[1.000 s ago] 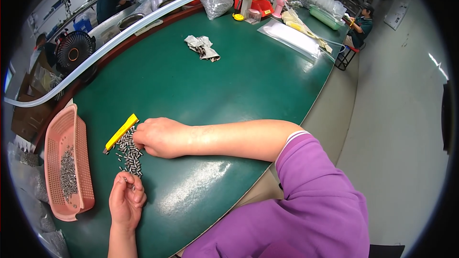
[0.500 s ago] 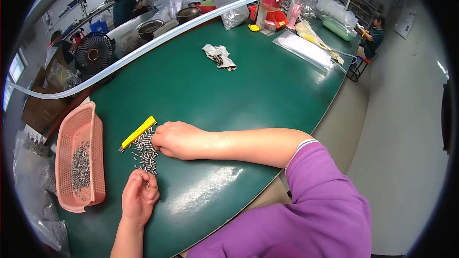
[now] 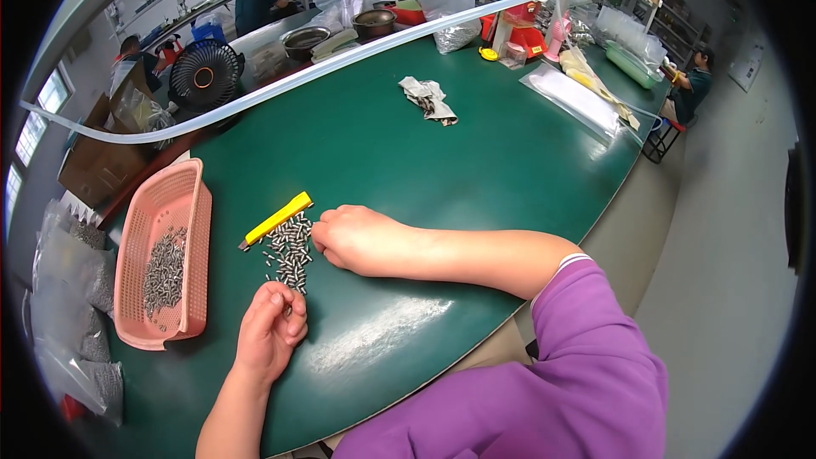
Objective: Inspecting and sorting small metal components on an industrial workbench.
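Observation:
A loose pile of small metal pins [image 3: 293, 253] lies on the green table. My right hand [image 3: 355, 240] rests at the pile's right edge, knuckles up and fingers curled; whatever is under the fingertips is hidden. Just below the pile, my left hand [image 3: 272, 330] is turned partly palm up. Its fingers curl in against the thumb, and I cannot make out what is inside them. A yellow utility knife [image 3: 279, 221] lies slantwise along the pile's upper left side, touching or almost touching the pins.
Left of the pile stands a pink plastic basket [image 3: 204, 242] with more pins in it. Clear bags of small parts [image 3: 93, 314] sit beyond it. A crumpled cloth [image 3: 429, 100] lies farther back. A pale tube [image 3: 340, 58] arches across the far side, near a black fan [image 3: 204, 76].
The whole view has shifted, so the table and its things appear farther right and slightly higher. My right fingers sit slightly farther from the pins; my left hand stays curled below the pile.

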